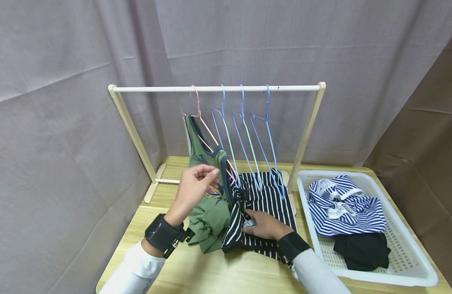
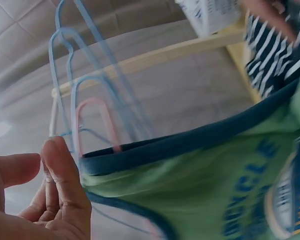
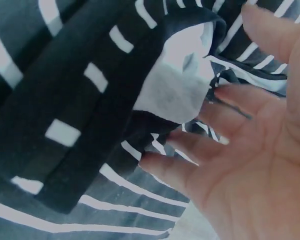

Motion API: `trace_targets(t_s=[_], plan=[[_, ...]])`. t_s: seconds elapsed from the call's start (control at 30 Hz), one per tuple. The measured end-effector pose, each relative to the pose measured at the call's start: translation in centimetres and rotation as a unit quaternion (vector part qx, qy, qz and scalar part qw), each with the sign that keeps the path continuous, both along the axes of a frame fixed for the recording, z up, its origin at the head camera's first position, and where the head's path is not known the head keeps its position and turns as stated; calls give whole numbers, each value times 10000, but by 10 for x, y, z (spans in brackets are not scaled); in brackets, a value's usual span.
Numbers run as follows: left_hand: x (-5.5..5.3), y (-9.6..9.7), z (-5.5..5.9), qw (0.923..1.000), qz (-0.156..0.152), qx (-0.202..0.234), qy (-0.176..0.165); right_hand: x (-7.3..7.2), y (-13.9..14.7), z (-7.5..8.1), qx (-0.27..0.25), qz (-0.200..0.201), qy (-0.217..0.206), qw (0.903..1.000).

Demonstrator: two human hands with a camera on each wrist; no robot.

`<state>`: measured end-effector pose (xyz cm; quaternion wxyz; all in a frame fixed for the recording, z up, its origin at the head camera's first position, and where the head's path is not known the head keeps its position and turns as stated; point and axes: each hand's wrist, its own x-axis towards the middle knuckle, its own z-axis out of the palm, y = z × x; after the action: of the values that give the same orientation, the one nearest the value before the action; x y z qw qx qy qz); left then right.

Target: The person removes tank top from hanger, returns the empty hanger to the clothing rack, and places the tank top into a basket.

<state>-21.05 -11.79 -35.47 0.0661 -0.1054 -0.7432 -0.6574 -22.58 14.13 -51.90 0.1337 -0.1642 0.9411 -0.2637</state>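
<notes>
A green sleeveless top [image 1: 211, 196] with dark blue trim and a printed badge hangs from a pink hanger [image 1: 208, 130] on the rack. In front of it is my left hand [image 1: 196, 183], its fingers loosely bent and holding nothing; the left wrist view shows the hand [image 2: 50, 190] beside the top's shoulder strap [image 2: 105, 162]. A black-and-white striped garment [image 1: 271, 202] lies on the table below the hangers, partly bunched. Over that bunched part rests my right hand [image 1: 262, 224]. Close up, its loosely spread fingers [image 3: 165, 167] touch the cloth near an opening with a pale lining [image 3: 175, 80].
Several blue hangers [image 1: 269, 134] hang from the white rail [image 1: 292, 88] of the wooden rack. To the right stands a white basket [image 1: 428, 269] holding a blue-and-white striped garment [image 1: 362, 216] and a black cloth [image 1: 362, 251]. Grey curtain [image 1: 284, 45] backs the table [image 1: 211, 273].
</notes>
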Motion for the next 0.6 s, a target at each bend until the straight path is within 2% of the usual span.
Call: trace_targets(t_s=[0.13, 0.33, 0.47, 0.6], plan=[[12, -2, -30, 9994, -140, 217, -214, -6, 3, 1, -98, -404, 286, 9987], [30, 5, -69, 9952, -194, 566, -770, -22, 14, 3, -627, -934, 731, 9910], [42, 7, -95, 9895, -181, 743, -1228, -34, 14, 7, -881, -1322, 826, 9838], [52, 7, -116, 9838, -97, 837, -1580, -46, 10, 9, -981, -1804, 682, 9763]])
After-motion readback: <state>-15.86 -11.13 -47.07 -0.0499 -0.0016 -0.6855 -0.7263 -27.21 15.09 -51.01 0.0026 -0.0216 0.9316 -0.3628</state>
